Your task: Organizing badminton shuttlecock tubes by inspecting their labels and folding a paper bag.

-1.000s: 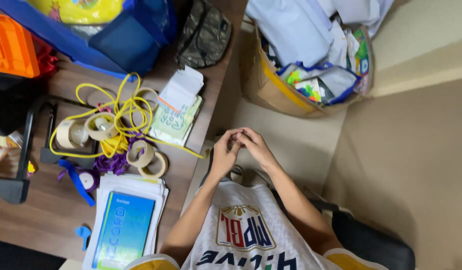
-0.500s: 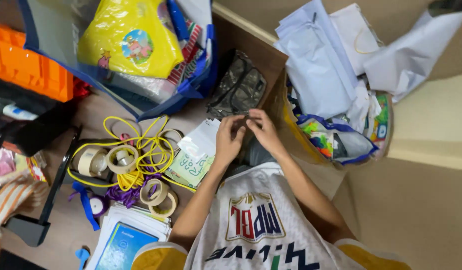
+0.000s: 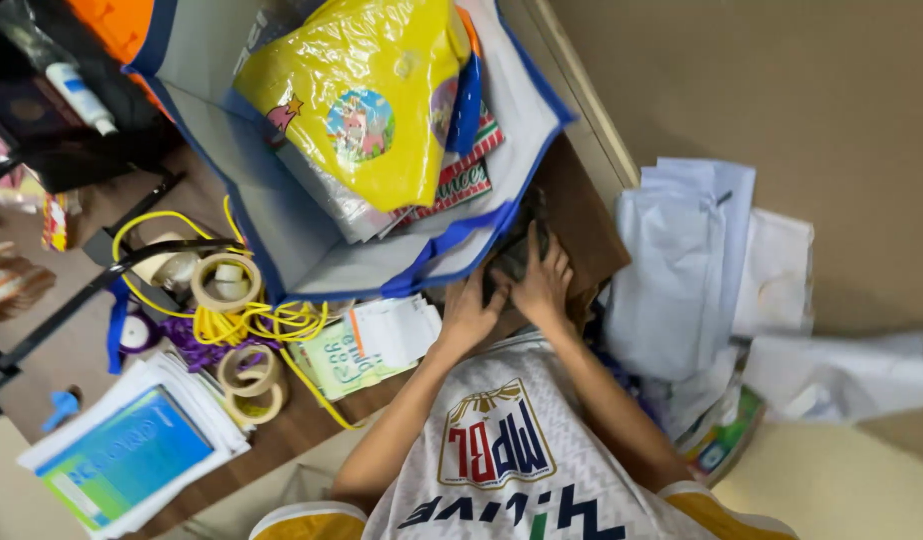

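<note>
- Left hand [image 3: 469, 318]: on the dark camouflage pouch [image 3: 517, 255] at the desk [image 3: 582, 215] edge, fingers curled on its near side; whether they grip cannot be told.
- Right hand [image 3: 544, 285]: flat on the same pouch, fingers spread.
- Pouch: half tucked under the blue-trimmed tote bag [image 3: 312, 250].
- Yellow packet [image 3: 367, 95]: inside the tote.
- Tape rolls [image 3: 227, 282] and yellow cord [image 3: 272, 325]: left of the hands.
- Paper slips [image 3: 392, 330]: just beside the left hand.

- the dark pouch [image 3: 517, 255] is mostly hidden under the blue tote bag [image 3: 282, 230] and both hands.
- the left hand [image 3: 472, 315] and right hand [image 3: 544, 285] have fingertips hidden against the pouch; their grip is unclear.
- beside the tote, the tape rolls' [image 3: 227, 282] yellow cord [image 3: 272, 325] ends are hidden.
</note>
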